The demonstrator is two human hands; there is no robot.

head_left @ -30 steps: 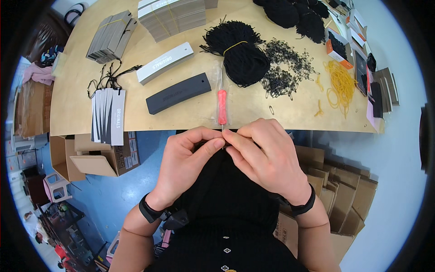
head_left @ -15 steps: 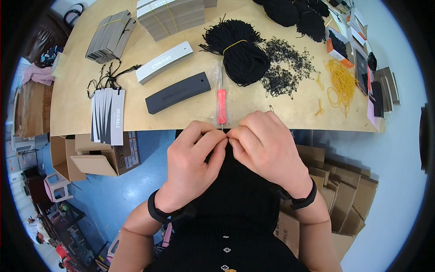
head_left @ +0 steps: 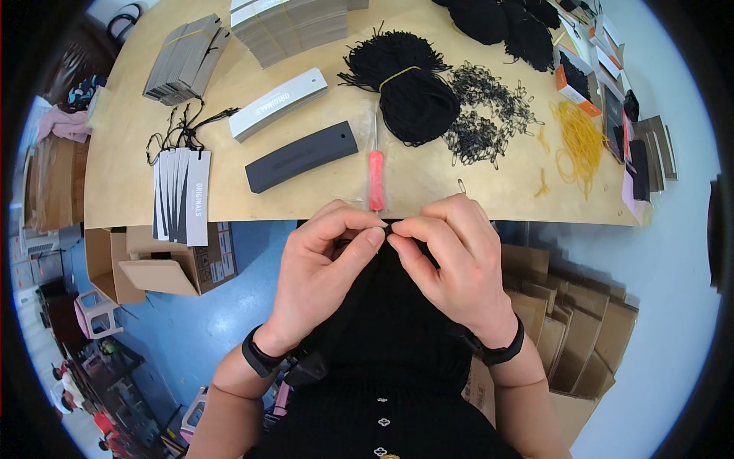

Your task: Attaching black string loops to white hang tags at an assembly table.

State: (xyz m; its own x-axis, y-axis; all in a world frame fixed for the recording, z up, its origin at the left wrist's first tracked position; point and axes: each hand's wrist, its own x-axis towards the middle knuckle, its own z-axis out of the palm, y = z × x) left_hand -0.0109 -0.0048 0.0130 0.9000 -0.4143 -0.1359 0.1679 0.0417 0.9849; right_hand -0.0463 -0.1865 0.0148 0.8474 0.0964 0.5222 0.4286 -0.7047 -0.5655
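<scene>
While both pinch it, the left hand and right hand hold a tiny black piece.

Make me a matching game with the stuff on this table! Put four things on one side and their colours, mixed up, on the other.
Things:
1. rubber bands
2. tool handle
3. bundle of strings
4. table

Colours:
A. black
B. light wood
C. yellow
D. pinkish red

Right pairs: 1-C, 2-D, 3-A, 4-B
</scene>
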